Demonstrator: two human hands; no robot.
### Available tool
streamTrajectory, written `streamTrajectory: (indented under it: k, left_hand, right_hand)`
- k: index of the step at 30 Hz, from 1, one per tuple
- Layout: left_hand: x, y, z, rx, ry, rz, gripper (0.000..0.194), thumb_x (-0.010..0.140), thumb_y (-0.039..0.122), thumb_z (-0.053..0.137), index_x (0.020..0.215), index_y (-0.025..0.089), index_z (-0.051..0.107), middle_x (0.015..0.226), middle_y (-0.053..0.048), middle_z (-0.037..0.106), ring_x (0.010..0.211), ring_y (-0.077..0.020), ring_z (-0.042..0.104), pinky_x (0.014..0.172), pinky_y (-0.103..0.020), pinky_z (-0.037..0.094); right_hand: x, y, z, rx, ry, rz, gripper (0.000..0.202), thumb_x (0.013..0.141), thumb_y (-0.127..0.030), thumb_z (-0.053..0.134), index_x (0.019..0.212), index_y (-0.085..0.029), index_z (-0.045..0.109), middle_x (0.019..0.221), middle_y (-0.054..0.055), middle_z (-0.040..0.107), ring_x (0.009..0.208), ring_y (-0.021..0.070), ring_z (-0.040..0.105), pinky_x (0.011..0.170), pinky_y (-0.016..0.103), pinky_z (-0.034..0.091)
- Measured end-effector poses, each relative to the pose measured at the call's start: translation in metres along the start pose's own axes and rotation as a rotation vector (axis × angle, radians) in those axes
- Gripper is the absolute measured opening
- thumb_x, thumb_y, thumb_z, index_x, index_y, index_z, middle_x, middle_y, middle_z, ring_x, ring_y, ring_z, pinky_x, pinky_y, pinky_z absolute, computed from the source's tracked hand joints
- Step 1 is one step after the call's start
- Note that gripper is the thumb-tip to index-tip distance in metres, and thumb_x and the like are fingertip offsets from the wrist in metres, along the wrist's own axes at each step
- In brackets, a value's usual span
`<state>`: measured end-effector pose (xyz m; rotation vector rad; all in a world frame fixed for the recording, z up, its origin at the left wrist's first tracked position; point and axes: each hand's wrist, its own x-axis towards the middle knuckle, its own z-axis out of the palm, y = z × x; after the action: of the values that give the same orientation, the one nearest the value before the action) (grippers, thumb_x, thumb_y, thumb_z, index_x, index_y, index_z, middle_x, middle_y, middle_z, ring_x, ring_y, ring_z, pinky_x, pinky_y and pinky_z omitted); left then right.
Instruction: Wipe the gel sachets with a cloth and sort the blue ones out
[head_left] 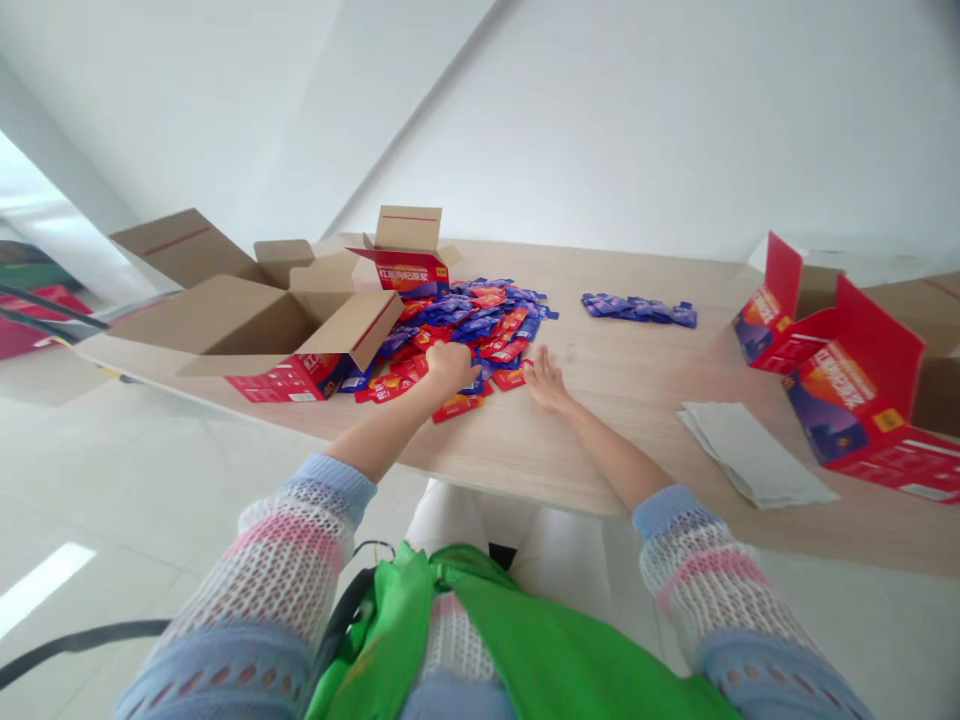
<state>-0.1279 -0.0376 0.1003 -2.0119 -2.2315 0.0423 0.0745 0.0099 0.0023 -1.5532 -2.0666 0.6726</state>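
Observation:
A loose pile of red and blue sachets (487,325) lies on the table in front of me. Over its near edge is my left hand (450,368), fingers curled down among the sachets; what they grip, if anything, is hidden. My right hand (547,380) rests at the pile's right side with its fingers stretched out and apart. Its fingertips are beside a red sachet (508,379), and I cannot tell whether they press on it. Farther right, a row of overlapping blue sachets (639,309) lies apart from the pile.
A large open carton (281,378) stands left of the pile, flaps spread wide. Behind the pile is a smaller open box (409,270). Two open red boxes (772,305) (862,410) stand at the right, near a folded white cloth or paper (754,455). A wall borders the wooden table (600,440).

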Motion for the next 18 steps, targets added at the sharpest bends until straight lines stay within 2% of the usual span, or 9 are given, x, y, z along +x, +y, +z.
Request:
streamTrajectory:
  k: [2, 4, 7, 10, 12, 15, 18]
  left_hand:
    - [-0.006, 0.013, 0.007, 0.010, -0.056, 0.006, 0.060, 0.078, 0.060, 0.055, 0.108, 0.011, 0.070, 0.107, -0.022, 0.068, 0.102, -0.0344, 0.062, 0.084, -0.043, 0.049]
    - [-0.009, 0.025, 0.013, 0.007, -0.101, -0.012, 0.056, 0.081, 0.055, 0.055, 0.109, 0.010, 0.069, 0.107, -0.022, 0.067, 0.099, -0.0341, 0.063, 0.081, -0.046, 0.050]
    - [-0.008, 0.038, 0.015, 0.013, -0.131, -0.073, 0.037, 0.084, 0.030, 0.053, 0.111, 0.009, 0.069, 0.108, -0.024, 0.067, 0.098, -0.0340, 0.064, 0.077, -0.049, 0.051]
    - [-0.009, 0.043, 0.009, 0.020, -0.123, -0.114, 0.035, 0.084, 0.010, 0.044, 0.108, 0.007, 0.069, 0.104, -0.024, 0.068, 0.097, -0.0329, 0.066, 0.074, -0.047, 0.053]
    - [-0.011, 0.041, 0.001, 0.008, -0.087, -0.143, 0.037, 0.084, 0.005, 0.039, 0.106, 0.004, 0.069, 0.101, -0.026, 0.068, 0.097, -0.0329, 0.066, 0.073, -0.044, 0.053]
    - [-0.017, 0.028, -0.015, -0.056, 0.036, -0.231, 0.036, 0.086, 0.005, 0.036, 0.103, 0.001, 0.067, 0.097, -0.027, 0.068, 0.098, -0.0334, 0.067, 0.073, -0.041, 0.054]
    - [-0.019, 0.014, -0.031, -0.150, 0.160, -0.291, 0.035, 0.089, 0.009, 0.032, 0.106, 0.002, 0.061, 0.092, -0.025, 0.068, 0.092, -0.0325, 0.068, 0.072, -0.039, 0.054]
  right_hand:
    - [0.001, 0.001, 0.000, 0.152, 0.093, 0.042, 0.076, 0.094, -0.048, 0.023, 0.153, -0.009, -0.005, 0.159, 0.013, -0.011, 0.147, 0.0197, -0.007, 0.117, 0.047, 0.007]
    - [0.002, 0.003, 0.000, 0.260, 0.239, 0.094, 0.079, 0.091, -0.045, 0.033, 0.152, -0.006, 0.002, 0.159, 0.015, -0.012, 0.147, 0.0198, -0.008, 0.117, 0.040, 0.012]
    - [-0.002, 0.004, -0.001, 0.327, 0.411, 0.238, 0.072, 0.086, -0.035, 0.042, 0.147, -0.002, 0.022, 0.157, 0.019, -0.005, 0.146, 0.0241, 0.009, 0.116, 0.034, 0.018]
    - [-0.008, -0.001, -0.004, 0.304, 0.486, 0.320, 0.059, 0.082, -0.024, 0.044, 0.137, -0.002, 0.039, 0.154, 0.022, 0.006, 0.139, 0.0274, 0.027, 0.114, 0.034, 0.022]
    - [-0.014, -0.007, -0.007, 0.248, 0.518, 0.320, 0.054, 0.081, -0.022, 0.047, 0.132, -0.005, 0.045, 0.152, 0.020, 0.012, 0.139, 0.0295, 0.025, 0.113, 0.038, 0.023]
    - [-0.020, -0.018, -0.015, 0.182, 0.535, 0.332, 0.049, 0.083, -0.026, 0.049, 0.129, -0.012, 0.049, 0.151, 0.018, 0.016, 0.139, 0.0330, 0.020, 0.112, 0.044, 0.022]
    - [-0.025, -0.029, -0.024, 0.293, 0.530, 0.345, 0.045, 0.083, -0.032, 0.049, 0.125, -0.016, 0.054, 0.148, 0.017, 0.023, 0.136, 0.0322, 0.026, 0.110, 0.044, 0.026]
